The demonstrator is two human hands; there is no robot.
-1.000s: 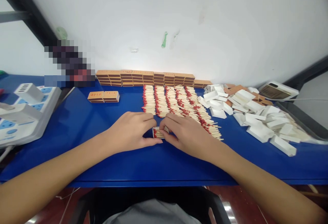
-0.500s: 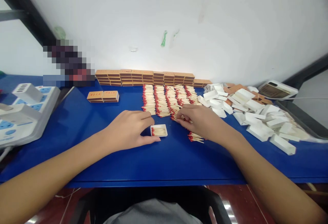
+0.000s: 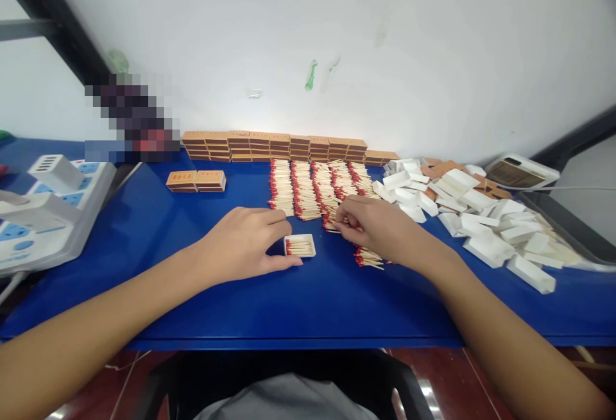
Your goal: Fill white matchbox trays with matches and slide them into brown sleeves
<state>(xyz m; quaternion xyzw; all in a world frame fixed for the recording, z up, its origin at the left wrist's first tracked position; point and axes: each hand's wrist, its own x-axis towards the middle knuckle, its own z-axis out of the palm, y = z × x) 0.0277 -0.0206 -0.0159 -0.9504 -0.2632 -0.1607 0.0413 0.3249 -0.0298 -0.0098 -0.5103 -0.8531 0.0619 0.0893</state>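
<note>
My left hand (image 3: 245, 240) holds a small white matchbox tray (image 3: 312, 247) between thumb and fingers, its left end inside the grip. Red-headed matches lie in the tray, heads to the left. My right hand (image 3: 380, 224) is curled in a pinch over the near end of the match rows (image 3: 307, 192). Its fingertips close on matches there, though how many is hidden. A small bunch of matches (image 3: 369, 258) shows just below the right hand, partly covered by it.
Stacked matchboxes (image 3: 260, 146) line the wall, with two more matchboxes (image 3: 196, 181) at left. White empty trays (image 3: 486, 243) and brown sleeves (image 3: 443, 167) are heaped at right, near a phone (image 3: 522, 170). A power strip (image 3: 91, 215) stands on the blue table (image 3: 269, 311).
The right hand's fingers have shifted slightly among the matches. The left hand and the tray stay in place; the view itself has moved a little.
</note>
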